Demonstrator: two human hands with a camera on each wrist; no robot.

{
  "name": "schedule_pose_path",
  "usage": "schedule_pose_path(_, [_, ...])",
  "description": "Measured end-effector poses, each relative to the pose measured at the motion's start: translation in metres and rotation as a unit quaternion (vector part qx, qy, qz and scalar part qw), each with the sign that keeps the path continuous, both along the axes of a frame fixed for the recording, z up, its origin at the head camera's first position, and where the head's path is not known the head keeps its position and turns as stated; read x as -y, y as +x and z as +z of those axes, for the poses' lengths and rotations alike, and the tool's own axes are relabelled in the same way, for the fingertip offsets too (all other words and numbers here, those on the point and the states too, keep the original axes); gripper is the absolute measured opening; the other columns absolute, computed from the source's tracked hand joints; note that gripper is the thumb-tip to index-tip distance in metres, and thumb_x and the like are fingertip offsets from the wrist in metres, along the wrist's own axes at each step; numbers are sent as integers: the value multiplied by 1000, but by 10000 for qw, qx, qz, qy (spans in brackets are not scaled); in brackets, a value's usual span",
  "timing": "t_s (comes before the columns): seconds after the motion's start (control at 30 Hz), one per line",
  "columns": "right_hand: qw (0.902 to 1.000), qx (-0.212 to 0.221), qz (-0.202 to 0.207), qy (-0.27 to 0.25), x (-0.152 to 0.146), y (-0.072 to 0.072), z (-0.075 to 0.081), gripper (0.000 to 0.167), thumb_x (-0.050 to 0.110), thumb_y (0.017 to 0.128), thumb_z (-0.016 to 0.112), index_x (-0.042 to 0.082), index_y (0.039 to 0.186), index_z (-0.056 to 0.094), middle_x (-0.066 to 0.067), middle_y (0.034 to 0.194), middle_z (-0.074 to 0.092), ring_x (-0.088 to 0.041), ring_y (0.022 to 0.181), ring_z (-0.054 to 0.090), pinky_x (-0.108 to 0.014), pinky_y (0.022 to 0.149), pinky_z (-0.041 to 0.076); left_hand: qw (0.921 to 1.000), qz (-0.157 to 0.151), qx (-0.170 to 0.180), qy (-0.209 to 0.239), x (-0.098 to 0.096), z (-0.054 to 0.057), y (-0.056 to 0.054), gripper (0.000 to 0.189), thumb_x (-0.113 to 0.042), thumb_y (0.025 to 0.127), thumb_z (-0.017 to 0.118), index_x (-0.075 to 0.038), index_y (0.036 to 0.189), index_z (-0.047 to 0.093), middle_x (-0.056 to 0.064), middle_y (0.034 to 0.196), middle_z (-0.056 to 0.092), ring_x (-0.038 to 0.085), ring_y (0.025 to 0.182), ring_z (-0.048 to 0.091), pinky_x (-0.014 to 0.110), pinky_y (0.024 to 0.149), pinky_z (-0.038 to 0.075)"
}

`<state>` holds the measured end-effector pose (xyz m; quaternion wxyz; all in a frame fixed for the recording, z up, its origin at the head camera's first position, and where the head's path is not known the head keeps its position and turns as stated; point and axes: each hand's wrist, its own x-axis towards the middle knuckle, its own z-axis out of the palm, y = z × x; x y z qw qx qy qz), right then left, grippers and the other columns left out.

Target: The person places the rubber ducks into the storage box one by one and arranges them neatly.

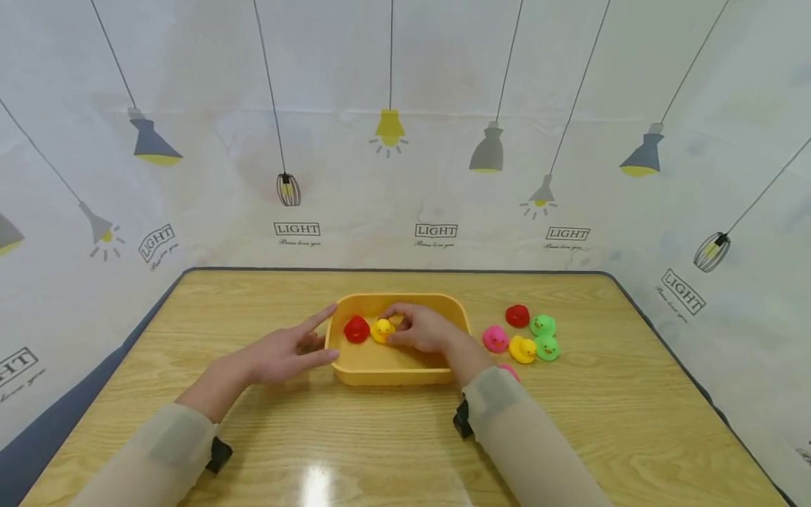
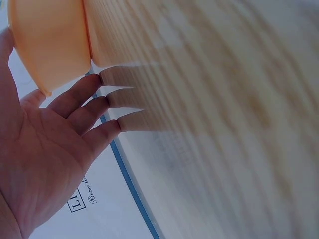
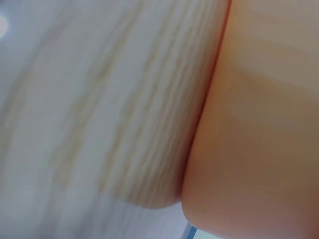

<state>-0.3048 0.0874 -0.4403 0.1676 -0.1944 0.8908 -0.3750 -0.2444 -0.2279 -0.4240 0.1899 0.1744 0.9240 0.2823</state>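
The right hand pinches a yellow duck between its fingers inside the orange-yellow tray, just beside a red toy. The left hand has its fingers spread, thumb and index finger at the tray's left rim. On the tabletop, right of the tray, sit a pink duck, another yellow duck, two green ducks and another red toy; the right forearm partly hides a pink object.

Arms stretched forward, left hand with thumb and fingers spread, right hand pinching
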Motion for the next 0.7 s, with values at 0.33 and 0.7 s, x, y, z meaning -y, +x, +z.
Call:
schedule_pose_path(0.33, [9999, -122, 7, 36, 1, -2, -2, 32, 21, 100, 83, 22, 131, 73, -2, 90, 61, -19, 85, 57, -26, 76, 44, 10000, 19, 55, 22, 0, 0, 1, 94, -76, 102, 57, -48, 176, 7, 23, 162, 57, 49, 151, 53, 75, 125, 36])
schedule_pose_path(0.7, [9998, -180, -21, 54, 1, -2, -1, 34, 22, 99, 84, 22, 131, 74, -2, 88, 60, -18, 82, 57, -25, 73, 44, 10000, -7, -46, -78, 0, -3, 0, 93, -78, 103, 54, -48, 176, 6, 23, 161, 59, 49, 150, 54, 77, 123, 36])
